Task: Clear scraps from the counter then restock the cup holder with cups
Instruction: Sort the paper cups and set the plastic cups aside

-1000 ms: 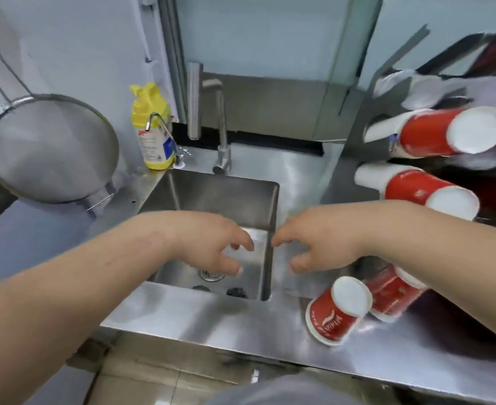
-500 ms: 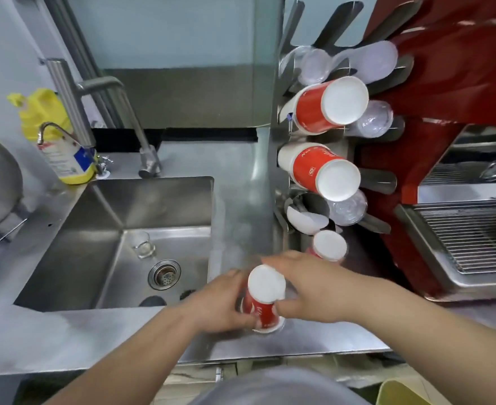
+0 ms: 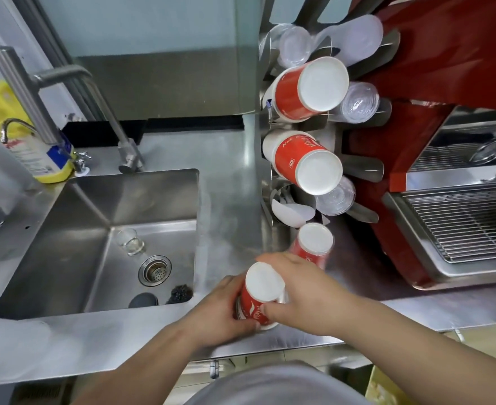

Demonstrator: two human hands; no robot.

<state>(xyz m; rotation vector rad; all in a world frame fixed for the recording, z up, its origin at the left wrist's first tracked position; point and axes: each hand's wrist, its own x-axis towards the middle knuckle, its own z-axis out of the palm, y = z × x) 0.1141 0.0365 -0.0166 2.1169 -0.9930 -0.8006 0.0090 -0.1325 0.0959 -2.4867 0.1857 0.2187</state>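
A stack of red paper cups (image 3: 260, 293) stands upside down on the steel counter (image 3: 229, 217) right of the sink. My left hand (image 3: 226, 305) grips its left side and my right hand (image 3: 302, 290) grips its right side, thumb low on the red wall. A second red cup stack (image 3: 314, 241) stands just behind my right hand. The metal cup holder (image 3: 270, 159) rises behind it, with two red cup stacks (image 3: 305, 89) and several clear plastic cup stacks (image 3: 358, 103) in its slots.
The sink (image 3: 94, 238) at left holds a small glass (image 3: 129, 242), a drain and a dark scrubber (image 3: 179, 293). A tap (image 3: 65, 77) and yellow soap bottle (image 3: 27, 141) stand behind it. A red coffee machine (image 3: 434, 68) with a wire drip tray (image 3: 469, 226) fills the right.
My view swung right from the sink to the cup holder. Both hands dropped from above the sink onto the red cup stack, which went from lying on its side to upright.
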